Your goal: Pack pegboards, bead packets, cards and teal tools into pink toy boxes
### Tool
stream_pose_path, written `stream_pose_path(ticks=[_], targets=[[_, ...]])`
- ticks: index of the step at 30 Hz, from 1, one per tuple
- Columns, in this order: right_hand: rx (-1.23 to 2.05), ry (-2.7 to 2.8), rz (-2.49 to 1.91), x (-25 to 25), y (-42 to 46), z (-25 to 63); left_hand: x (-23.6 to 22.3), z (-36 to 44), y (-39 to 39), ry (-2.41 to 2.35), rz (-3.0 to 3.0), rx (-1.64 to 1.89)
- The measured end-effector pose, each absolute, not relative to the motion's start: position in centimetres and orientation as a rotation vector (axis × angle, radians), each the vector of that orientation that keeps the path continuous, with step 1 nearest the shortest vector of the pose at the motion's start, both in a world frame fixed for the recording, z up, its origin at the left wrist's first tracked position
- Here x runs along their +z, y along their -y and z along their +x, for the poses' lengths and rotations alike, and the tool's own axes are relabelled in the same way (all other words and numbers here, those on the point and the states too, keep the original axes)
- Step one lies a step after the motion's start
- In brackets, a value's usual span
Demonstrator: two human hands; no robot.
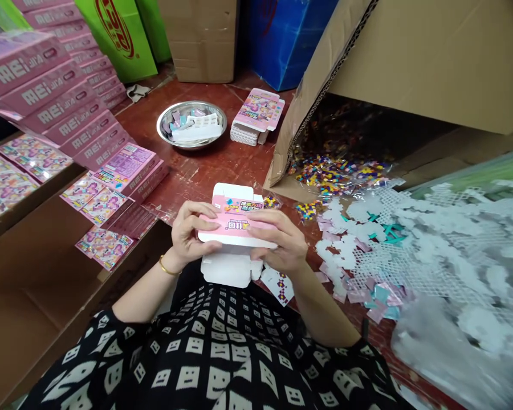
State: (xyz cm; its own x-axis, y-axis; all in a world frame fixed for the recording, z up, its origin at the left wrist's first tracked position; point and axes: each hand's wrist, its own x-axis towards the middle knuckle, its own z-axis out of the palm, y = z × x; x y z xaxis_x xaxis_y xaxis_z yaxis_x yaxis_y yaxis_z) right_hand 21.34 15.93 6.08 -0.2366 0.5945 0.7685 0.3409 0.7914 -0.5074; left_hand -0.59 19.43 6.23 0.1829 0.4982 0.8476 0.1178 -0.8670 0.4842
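A pink cardboard box (238, 224), its white end flaps unfolded, is held in front of my body. My left hand (193, 230) grips its left end, thumb below and fingers over the top. On the right end, my right hand (282, 236) holds it the same way, fingers lying across the printed face. One white flap stands up at the far side and another hangs toward my lap. Below my right hand lies a white printed card (279, 286) with a purple and yellow pattern. Just beyond the box sits a small bag of coloured pieces (272, 202).
Stacked pink boxes (74, 108) rise at the left beside open cartons. A metal bowl (191, 143) with packets and a pile of flat boxes (256, 111) stand ahead. At right are a carton of bagged beads (342, 173) and white mesh sheets (448, 239).
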Motion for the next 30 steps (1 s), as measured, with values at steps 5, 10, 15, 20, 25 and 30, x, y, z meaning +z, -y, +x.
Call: stream_pose_path(ticks=[5, 10, 15, 20, 25, 30], targets=[[0.406, 2.042, -0.768, 9.6, -15.0, 22.0, 6.9, -1.0, -17.8, -0.767, 2.184, 1.649], [0.307, 2.181, -0.734, 8.7, -14.9, 22.0, 4.9, -0.3, -17.8, -0.696, 2.089, 1.811], [0.155, 2.156, -0.701, 6.8, -14.5, 21.9, 4.2, -0.2, -18.1, -0.668, 2.263, 1.802], [0.277, 1.757, -0.847, 4.8, -13.3, 21.6, 6.0, -0.7, -17.9, -0.714, 2.006, 2.012], [0.801, 1.34, -0.921, 2.6, -12.9, 23.0, 7.2, -1.4, -19.2, -1.005, 1.621, 2.205], [1.053, 1.255, -0.874, 3.8, -12.1, 25.3, 6.3, -1.6, -19.4, -1.038, 2.146, 1.863]])
